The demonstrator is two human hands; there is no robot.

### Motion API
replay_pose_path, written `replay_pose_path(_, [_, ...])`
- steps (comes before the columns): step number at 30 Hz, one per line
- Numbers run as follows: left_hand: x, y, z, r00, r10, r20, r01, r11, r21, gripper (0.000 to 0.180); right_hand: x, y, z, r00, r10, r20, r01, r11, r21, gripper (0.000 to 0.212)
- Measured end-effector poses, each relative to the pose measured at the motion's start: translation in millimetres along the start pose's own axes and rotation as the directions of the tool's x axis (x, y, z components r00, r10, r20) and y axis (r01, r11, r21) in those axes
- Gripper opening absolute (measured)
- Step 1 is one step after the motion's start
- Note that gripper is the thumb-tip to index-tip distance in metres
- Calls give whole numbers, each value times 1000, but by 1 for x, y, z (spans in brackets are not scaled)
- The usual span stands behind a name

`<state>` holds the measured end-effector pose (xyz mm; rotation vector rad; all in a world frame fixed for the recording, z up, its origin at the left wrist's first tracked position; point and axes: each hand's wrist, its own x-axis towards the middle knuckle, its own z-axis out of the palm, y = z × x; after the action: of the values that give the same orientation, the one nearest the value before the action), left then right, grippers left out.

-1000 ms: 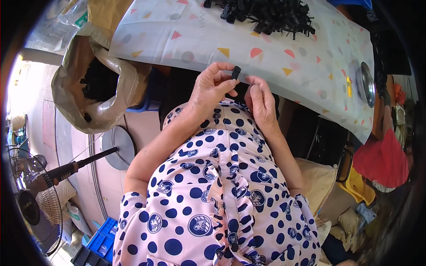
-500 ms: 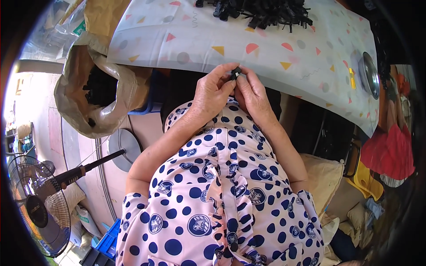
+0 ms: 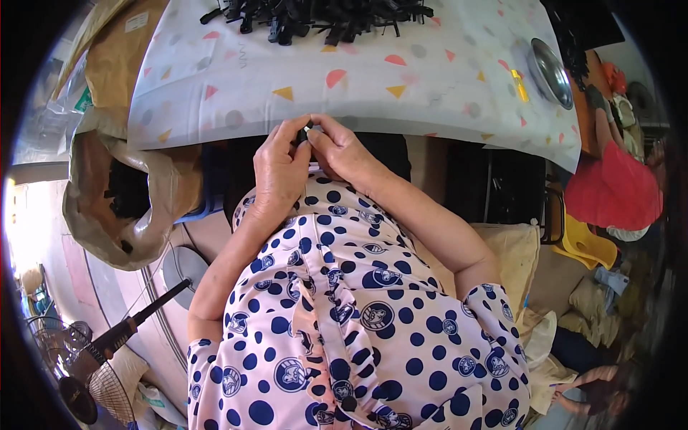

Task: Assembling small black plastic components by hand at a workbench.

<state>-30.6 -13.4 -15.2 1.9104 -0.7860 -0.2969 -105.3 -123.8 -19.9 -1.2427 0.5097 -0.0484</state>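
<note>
Head view: small black part sits between my hands, by near edge of patterned tablecloth. Left hand pinches it, thumb against fingers; right hand grips other side. Looks light, stiff, probably plastic; smooth faces might slip. Best hold: opposite sides, fingertips only. My fingers hide most of it. Black pile lies beyond.

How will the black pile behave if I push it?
The black pile would probably shift unevenly: it looks like many small pieces heaped together. Its thin, jutting ends may snag one another. It could slide easily, as the table cover looks smooth.
</note>
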Motion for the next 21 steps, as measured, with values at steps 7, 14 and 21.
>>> replay_pose_path(7, [7,1,-16,984,-162,69,175,882,-437,37,12,26,-13,853,-522,-11,479,790,-382,28])
replay_pose_path(14, [7,1,-24,898,-244,366,433,349,-831,33,-8,-3,-24,962,-270,37,264,958,109,17])
replay_pose_path(21, [6,7,-20,855,-174,488,512,431,-743,36,2,-7,-31,974,-178,142,134,952,275,23])
